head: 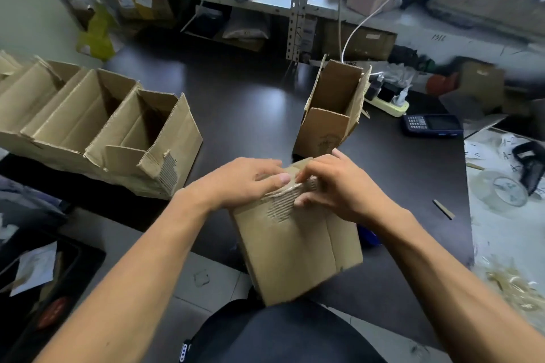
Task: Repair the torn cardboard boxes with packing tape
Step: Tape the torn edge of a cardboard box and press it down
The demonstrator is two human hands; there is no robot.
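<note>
A small cardboard box [298, 250] stands against my lap at the near edge of the dark table [241, 103]. Its top edge is torn, with bare corrugation showing under a strip of clear tape [287, 190]. My left hand [244, 183] grips the top edge from the left, thumb lying along the tape. My right hand [336, 183] grips the same edge from the right, fingertips curled over the torn patch. A roll of clear packing tape [505, 190] lies on the right.
A row of open boxes [97, 127] lies on the left, the nearest with a torn corner. Another open box [333, 112] stands upright behind my hands. A calculator [430, 124], a power strip [389, 104] and a black tape dispenser [530, 162] sit right.
</note>
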